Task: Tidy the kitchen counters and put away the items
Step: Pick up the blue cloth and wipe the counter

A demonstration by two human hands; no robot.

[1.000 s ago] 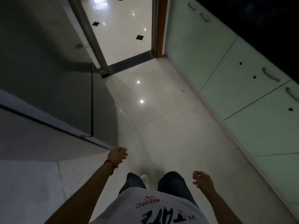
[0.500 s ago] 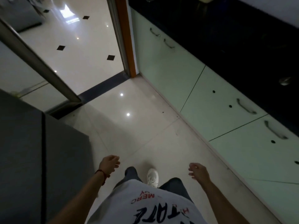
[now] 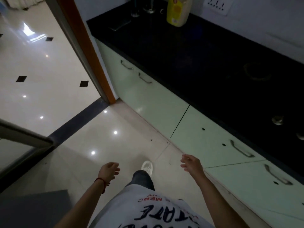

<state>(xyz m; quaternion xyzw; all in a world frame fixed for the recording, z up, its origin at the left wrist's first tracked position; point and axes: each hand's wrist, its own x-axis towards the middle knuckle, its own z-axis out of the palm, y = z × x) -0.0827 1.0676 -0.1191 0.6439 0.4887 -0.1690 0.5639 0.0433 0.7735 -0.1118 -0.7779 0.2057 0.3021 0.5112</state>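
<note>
Dim kitchen, pale tiled floor point(image 3: 102, 142), and along the person's right a run of light green cabinets point(image 3: 153, 102) under a black table point(image 3: 205, 51). A doorway with an orange frame point(image 3: 92, 51) opens at the far end of that table onto a brighter room.

What needs tidying sits at the table's far end, near the door frame. A yellow bottle point(image 3: 177, 11) stands upright close to the wall, below a white socket point(image 3: 216, 4). Just beside the bottle, towards the door, stand what look like two clear glasses point(image 3: 142, 8), and nearer the table's front edge lies a flat dark thing point(image 3: 119, 24), perhaps a phone; I can't be sure. Much nearer the person, a faint ring shape point(image 3: 256, 72) shows on the dark top, and two small shiny round bits point(image 3: 277, 120) sit by the front edge. The light is too poor to name them.

Both hands are empty. The left hand point(image 3: 108, 170) hangs low with fingers loosely curled, a red thread at the wrist. The right hand point(image 3: 190, 163) is held out in front of the cabinets, fingers spread and relaxed, touching nothing. One white shoe point(image 3: 147, 167) is forward on the floor.

To my eye this is the approach, with nothing picked up yet. The next move calls for closing in on the table and reaching with the right hand, which is on that side. The bottle is the plainest thing to take; the glasses want an upright, careful grip.
</note>
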